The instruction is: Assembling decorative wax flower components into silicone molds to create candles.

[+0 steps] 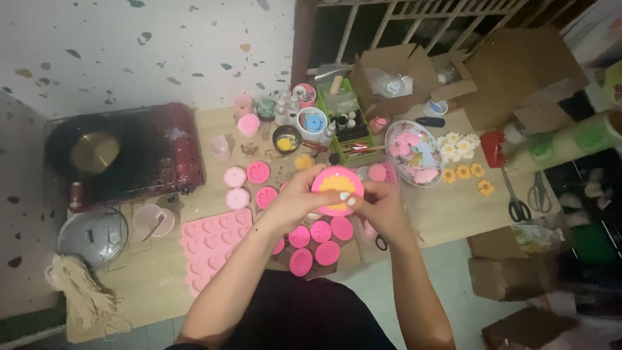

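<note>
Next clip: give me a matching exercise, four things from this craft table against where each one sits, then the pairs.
Things:
1. round pink mould
2. heart-cavity mould tray
3. scissors
4. portable stove

Places:
A. far left of the table
B. right side, beside the yellow flowers
C. held between the left hand and right hand
D. flat on the table, left of the left forearm

Pairs: 1-C, 2-D, 3-B, 4-A

The round silicone mould point(337, 188) was pink with a yellow centre — the heart-cavity silicone tray point(214, 249) pale pink, the speckled terrazzo wall point(149, 45) white.
</note>
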